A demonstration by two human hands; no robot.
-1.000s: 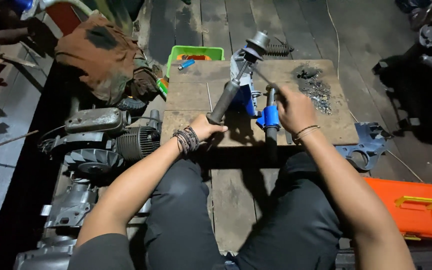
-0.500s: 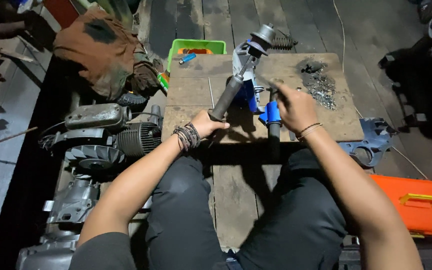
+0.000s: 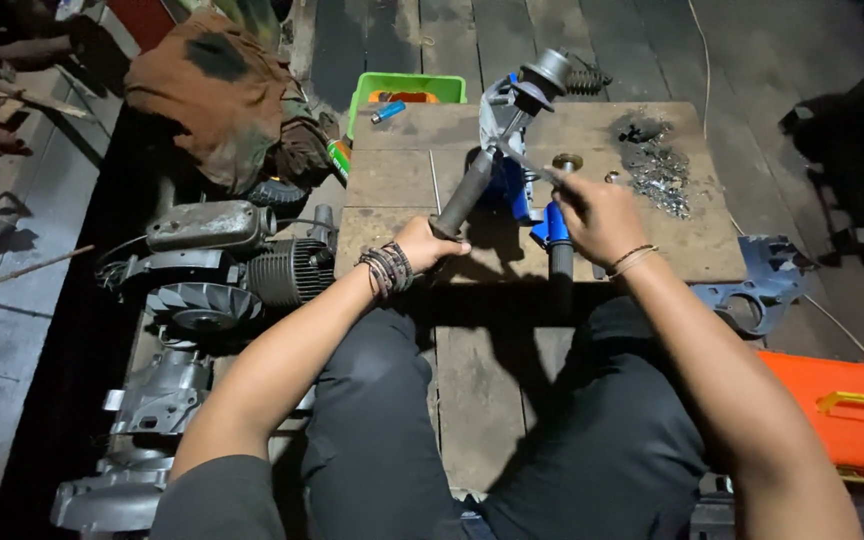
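Floor: I saw dark wooden planks [image 3: 492, 400] under my crossed legs.
Engine: a grey engine block [image 3: 222, 270] with cooling fins lay well off to my left.
Board: a low wooden board [image 3: 392, 180] sat in front of me, bearing the work.
Case: an orange case [image 3: 852, 410] lay by my right knee.
Tray: a green tray [image 3: 402, 90] stood at the board's far left corner.
Handlebar part: the grey handlebar assembly [image 3: 502, 140] stood tilted on the board, its dark grip [image 3: 464, 195] pointing toward me.
Left hand: my left hand [image 3: 427, 245] was closed around the lower end of that grip.
Right hand: my right hand [image 3: 597, 215] was curled beside the assembly, over a blue tool [image 3: 552, 225]; I could not tell what its fingers pinched.
Small parts: loose metal bits [image 3: 657, 165] lay heaped near the board's right side.
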